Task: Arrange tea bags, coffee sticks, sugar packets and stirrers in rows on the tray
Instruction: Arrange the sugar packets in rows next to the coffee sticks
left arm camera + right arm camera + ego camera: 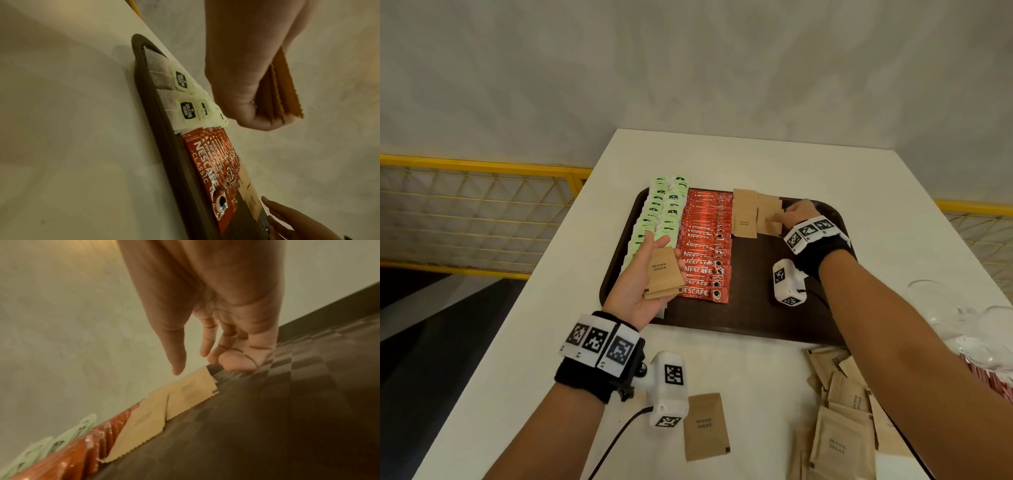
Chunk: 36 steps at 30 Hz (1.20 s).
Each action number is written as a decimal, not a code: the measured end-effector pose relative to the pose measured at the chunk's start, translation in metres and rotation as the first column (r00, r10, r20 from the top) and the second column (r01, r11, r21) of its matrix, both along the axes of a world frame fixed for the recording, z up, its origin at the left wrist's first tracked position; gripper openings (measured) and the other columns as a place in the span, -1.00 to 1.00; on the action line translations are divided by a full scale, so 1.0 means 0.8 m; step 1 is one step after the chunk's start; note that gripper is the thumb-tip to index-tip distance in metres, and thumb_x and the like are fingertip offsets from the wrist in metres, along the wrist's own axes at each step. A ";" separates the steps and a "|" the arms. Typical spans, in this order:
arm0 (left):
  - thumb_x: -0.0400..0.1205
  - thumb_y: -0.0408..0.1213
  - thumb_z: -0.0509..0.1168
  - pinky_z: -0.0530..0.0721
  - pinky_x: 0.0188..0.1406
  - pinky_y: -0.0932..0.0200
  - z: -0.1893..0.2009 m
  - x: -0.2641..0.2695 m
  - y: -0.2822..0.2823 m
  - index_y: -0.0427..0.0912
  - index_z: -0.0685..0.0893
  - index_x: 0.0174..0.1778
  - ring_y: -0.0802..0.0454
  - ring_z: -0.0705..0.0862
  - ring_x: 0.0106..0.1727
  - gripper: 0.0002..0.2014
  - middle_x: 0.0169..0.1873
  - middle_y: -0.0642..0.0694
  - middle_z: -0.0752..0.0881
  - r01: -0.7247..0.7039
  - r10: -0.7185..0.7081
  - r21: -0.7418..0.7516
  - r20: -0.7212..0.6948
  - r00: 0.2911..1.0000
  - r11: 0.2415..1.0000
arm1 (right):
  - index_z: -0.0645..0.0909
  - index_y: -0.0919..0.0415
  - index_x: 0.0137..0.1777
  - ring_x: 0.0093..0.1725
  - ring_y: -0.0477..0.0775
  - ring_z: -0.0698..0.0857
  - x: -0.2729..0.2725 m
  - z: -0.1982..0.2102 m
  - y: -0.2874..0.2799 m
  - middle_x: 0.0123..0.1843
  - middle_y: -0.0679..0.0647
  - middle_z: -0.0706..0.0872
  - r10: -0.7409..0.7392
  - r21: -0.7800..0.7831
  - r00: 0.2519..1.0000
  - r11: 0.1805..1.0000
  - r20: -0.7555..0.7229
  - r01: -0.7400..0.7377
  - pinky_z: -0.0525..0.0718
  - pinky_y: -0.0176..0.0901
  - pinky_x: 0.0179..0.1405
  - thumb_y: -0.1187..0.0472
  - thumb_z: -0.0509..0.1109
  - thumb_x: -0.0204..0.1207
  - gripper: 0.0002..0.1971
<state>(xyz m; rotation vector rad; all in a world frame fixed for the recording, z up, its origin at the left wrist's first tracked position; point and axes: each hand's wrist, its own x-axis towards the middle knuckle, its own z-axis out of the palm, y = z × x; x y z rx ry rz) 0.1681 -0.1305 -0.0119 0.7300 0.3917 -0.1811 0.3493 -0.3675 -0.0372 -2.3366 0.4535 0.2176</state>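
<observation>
Brown tray (750, 318) is my landmark, lying on a white table (756, 157) against a pale wall; its near right part is bare. I see tea bags (657, 212) along its left edge, coffee sticks (705, 246) beside them, then two sugar packets (744, 214) at the far rim. My right hand (796, 214), fingers loosely extended, touches the right one. My left hand (643, 274), palm up over the tray's near-left corner, grips a small packet stack (662, 274). Loose packets (839, 428) lie on the table nearer than the tray. Yellow mesh railing (479, 212) stands left of the table.

left hand (643, 284) palm up, fingers curled, right hand (796, 214) reaching forward, fingers loose
</observation>
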 end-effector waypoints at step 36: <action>0.66 -0.03 0.22 0.69 -0.43 0.21 0.011 -0.011 -0.003 -0.16 0.60 0.04 0.04 0.63 -0.37 -0.74 -0.32 -0.13 0.68 -0.031 0.032 0.020 -0.033 0.999 0.999 | 0.53 0.04 0.36 0.43 0.32 0.33 0.001 -0.019 0.016 0.39 0.26 0.40 0.310 -0.488 0.950 0.822 -0.048 -0.293 0.32 -0.02 0.39 0.24 0.31 0.54 -0.61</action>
